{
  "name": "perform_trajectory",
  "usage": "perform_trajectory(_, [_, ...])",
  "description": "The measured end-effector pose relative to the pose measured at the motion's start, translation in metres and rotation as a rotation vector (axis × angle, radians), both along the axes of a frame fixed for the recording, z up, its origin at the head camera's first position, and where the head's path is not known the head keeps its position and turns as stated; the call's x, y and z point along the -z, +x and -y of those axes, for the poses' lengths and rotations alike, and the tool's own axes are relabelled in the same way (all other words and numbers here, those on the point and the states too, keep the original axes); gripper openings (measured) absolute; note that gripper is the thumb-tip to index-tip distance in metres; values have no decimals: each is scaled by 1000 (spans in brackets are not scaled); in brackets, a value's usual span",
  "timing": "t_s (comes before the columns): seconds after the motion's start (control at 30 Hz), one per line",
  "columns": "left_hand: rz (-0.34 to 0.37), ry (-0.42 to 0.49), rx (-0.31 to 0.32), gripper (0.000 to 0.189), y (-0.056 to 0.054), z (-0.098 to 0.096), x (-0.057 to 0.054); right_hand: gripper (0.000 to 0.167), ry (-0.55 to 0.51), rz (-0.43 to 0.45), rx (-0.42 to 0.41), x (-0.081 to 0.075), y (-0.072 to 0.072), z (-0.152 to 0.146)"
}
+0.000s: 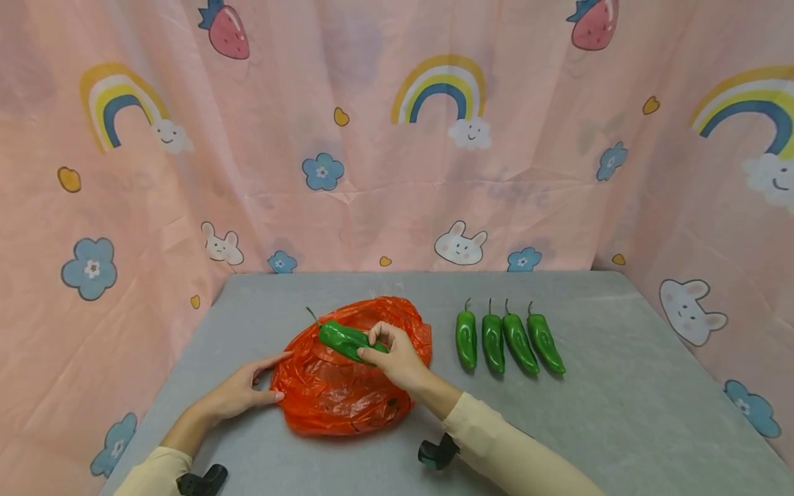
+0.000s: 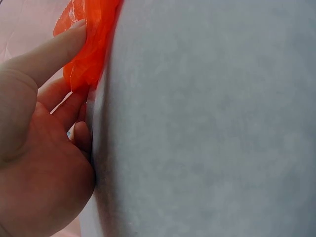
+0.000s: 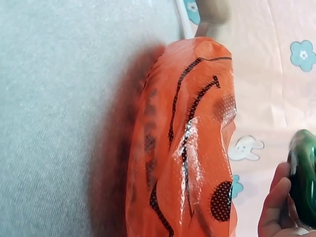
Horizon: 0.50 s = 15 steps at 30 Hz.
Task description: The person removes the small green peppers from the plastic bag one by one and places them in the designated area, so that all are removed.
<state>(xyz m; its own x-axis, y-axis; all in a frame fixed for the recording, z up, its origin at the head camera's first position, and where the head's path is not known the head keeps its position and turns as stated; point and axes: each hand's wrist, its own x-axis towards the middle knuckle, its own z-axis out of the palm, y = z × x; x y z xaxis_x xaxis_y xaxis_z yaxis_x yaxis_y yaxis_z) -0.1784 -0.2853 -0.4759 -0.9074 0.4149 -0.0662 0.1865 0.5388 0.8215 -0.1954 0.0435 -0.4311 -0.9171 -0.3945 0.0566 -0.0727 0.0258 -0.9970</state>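
Observation:
A green chili pepper (image 1: pixel 341 339) is in my right hand (image 1: pixel 400 358), pinched at its lower end between thumb and fingers. It lies slantwise over the orange plastic bag (image 1: pixel 335 393), its stem pointing up and left. In the right wrist view, part of the same pepper (image 3: pixel 305 177) shows at the right edge. My left hand (image 1: pixel 238 394) touches the bag's left edge with thumb and index finger spread apart; the left wrist view has the thumb (image 2: pixel 59 52) against the orange plastic. What the bag contains cannot be made out.
Several more green chili peppers (image 1: pixel 493 344) lie side by side to the right of the bag, stems away from me. The grey table (image 1: pixel 620 413) meets a pink patterned curtain (image 1: pixel 372 207) at the back and sides.

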Motion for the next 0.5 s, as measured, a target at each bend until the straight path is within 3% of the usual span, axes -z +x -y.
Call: perform_trajectory(0.5, [34,4,-25,75,0,-1,2,18,28,-60,16,-2,1,-19])
